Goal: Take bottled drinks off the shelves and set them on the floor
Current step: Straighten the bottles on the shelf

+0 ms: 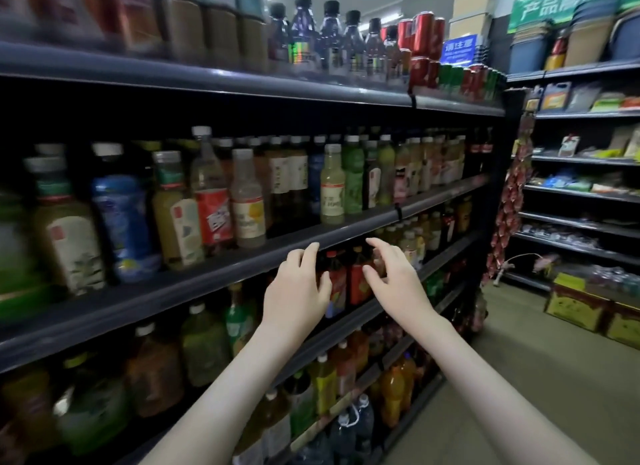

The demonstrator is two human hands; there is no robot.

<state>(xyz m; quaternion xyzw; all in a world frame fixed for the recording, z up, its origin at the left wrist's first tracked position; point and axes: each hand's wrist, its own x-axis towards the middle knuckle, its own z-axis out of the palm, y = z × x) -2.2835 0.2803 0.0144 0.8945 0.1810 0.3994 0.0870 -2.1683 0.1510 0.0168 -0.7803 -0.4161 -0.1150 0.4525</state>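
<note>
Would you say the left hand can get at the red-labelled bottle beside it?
Probably yes: the left hand is open beside the red-labelled bottle in the front row, nothing between them.

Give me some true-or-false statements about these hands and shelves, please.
1. The left hand and right hand both reach toward the red-labelled bottles. True.
2. The left hand's grip is closed round a bottle. False: its fingers are spread and hold nothing.
3. The top shelf carries red cans. True.
4. The clear bottles on the top shelf have white caps. False: their caps are black.
</note>
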